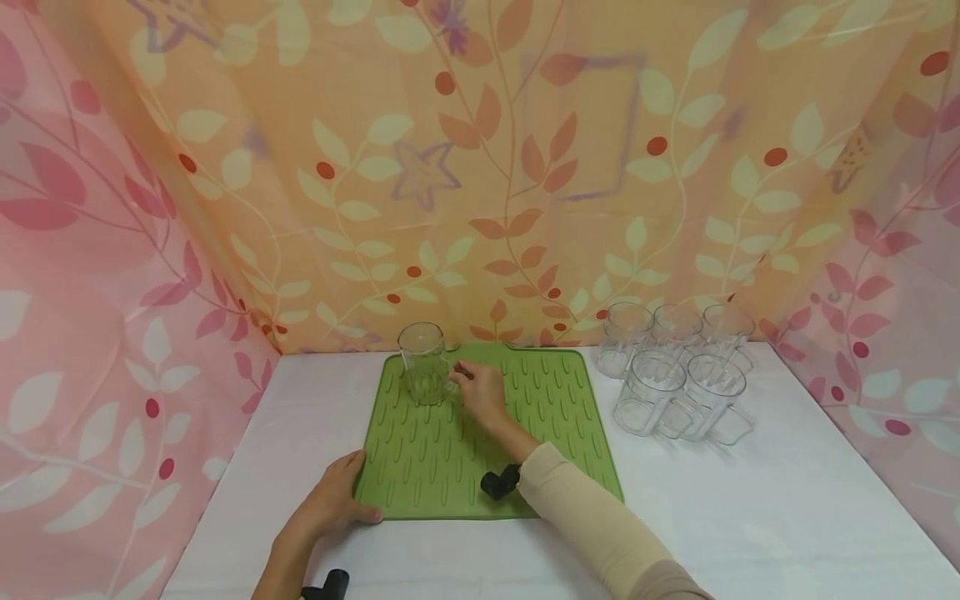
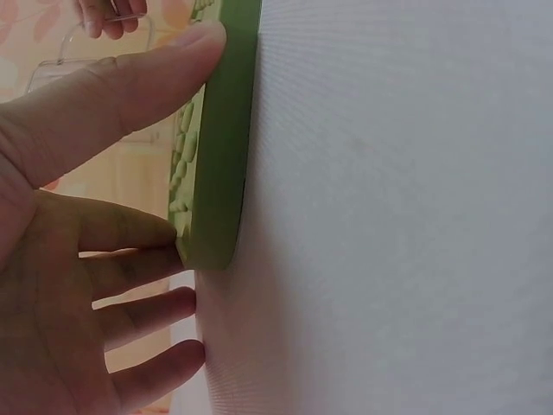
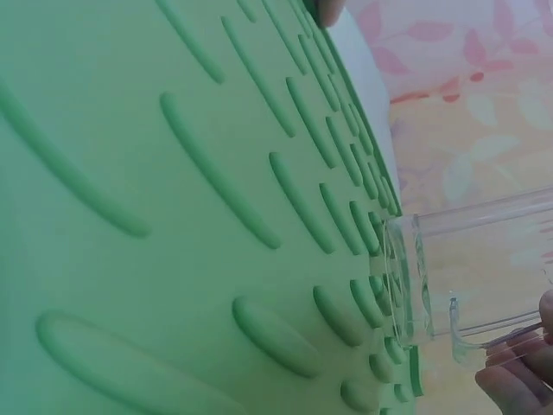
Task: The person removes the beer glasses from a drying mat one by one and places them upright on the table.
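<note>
Near the back left of the green ribbed mat (image 1: 480, 467) a clear glass mug (image 1: 424, 367) stands upright. My right hand (image 1: 482, 393) pinches its handle from the right; in the right wrist view the fingers (image 3: 510, 380) wrap the handle and the mug's base (image 3: 404, 281) meets the ribs. At the mat's front left corner rests my left hand (image 1: 336, 493). The left wrist view has its thumb (image 2: 164, 73) lying along the mat's front edge (image 2: 226, 138), with the extended fingers (image 2: 130, 233) touching the corner and the white tabletop.
Several more clear glass mugs (image 1: 651, 392) stand in two rows right of the mat, the front ones with handles toward the right front. A white cloth (image 1: 810, 500) covers the table. Patterned curtains (image 1: 510, 167) rise behind it and along both sides.
</note>
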{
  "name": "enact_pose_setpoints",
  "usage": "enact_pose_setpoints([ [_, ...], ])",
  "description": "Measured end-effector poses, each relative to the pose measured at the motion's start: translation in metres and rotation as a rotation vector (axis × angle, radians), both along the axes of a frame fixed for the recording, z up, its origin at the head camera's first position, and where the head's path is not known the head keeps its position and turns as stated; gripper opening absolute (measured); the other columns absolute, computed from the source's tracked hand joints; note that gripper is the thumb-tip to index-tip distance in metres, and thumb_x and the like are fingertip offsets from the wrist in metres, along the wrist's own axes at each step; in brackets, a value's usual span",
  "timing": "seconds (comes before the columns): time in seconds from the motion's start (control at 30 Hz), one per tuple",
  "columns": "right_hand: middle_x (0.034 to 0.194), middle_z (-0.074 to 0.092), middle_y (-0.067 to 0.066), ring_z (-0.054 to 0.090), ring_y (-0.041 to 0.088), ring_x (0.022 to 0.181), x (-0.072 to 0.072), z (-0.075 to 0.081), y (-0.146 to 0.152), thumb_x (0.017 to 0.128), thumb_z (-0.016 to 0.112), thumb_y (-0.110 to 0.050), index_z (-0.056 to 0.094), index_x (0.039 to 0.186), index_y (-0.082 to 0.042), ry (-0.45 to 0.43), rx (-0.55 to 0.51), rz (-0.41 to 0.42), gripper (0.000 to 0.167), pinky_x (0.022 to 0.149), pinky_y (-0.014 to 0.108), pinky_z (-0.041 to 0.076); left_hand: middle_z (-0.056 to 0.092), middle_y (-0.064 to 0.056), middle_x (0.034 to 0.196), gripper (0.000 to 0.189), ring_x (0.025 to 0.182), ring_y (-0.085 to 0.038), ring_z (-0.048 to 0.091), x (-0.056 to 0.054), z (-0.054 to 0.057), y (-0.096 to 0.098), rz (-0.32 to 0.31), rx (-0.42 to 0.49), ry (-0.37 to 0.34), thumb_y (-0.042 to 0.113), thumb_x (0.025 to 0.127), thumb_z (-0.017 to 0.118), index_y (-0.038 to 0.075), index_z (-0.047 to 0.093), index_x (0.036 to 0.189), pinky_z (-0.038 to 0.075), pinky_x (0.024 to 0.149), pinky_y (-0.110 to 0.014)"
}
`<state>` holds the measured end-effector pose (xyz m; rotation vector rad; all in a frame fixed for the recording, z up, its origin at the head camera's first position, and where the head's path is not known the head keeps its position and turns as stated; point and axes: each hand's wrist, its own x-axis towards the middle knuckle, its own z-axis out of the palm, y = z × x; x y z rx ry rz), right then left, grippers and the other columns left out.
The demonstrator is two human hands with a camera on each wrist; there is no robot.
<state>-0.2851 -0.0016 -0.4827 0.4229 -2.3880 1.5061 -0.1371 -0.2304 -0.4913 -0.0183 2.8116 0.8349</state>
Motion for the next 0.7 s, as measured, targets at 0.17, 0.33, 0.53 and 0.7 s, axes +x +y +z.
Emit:
enact_pose_setpoints([
  [0.17,0.098,0.075,0.017,0.074,0.026,0.083,-0.001,0.001,0.004,0.088,0.069,-0.006,0.073,0.105,0.006,0.045,0.023,0.004,0.021,0.054,0.018,0.051,0.034,-0.033,0.150,0.112,0.139,-0.052,0.028,0.000,0.001,0.000,-0.001,0.003,-0.001,0.022,0.058,0.092,-0.013,0.031,0.145,0.027,0.113,-0.064],
  [0.33,0.098,0.075,0.017,0.074,0.026,0.084,0.000,0.006,0.008,0.089,0.069,-0.008,0.074,0.105,0.005,0.055,0.023,-0.005,0.021,0.061,0.024,0.058,0.035,-0.033,0.149,0.112,0.139,-0.052,0.028,0.000,-0.001,0.000,-0.004,-0.004,0.006,0.022,0.058,0.092,-0.013,0.031,0.145,0.027,0.113,-0.064],
  [0.53,0.097,0.075,0.018,0.074,0.027,0.083,0.003,0.014,0.016,0.089,0.069,-0.008,0.074,0.105,0.004,0.045,-0.006,0.020,0.021,0.066,0.031,0.061,0.035,-0.033,0.149,0.112,0.139,-0.052,0.028,0.000,-0.001,0.000,-0.006,-0.003,0.006,0.021,0.058,0.092,-0.013,0.032,0.145,0.027,0.113,-0.065],
  [0.7,0.095,0.075,0.018,0.074,0.027,0.081,0.004,0.020,0.023,0.089,0.069,-0.008,0.074,0.103,0.004,0.049,0.008,0.036,0.019,0.064,0.030,0.059,0.035,-0.033,0.149,0.111,0.139,-0.053,0.029,0.000,-0.001,-0.001,-0.006,-0.011,0.009,0.022,0.058,0.092,-0.013,0.032,0.144,0.027,0.112,-0.065],
])
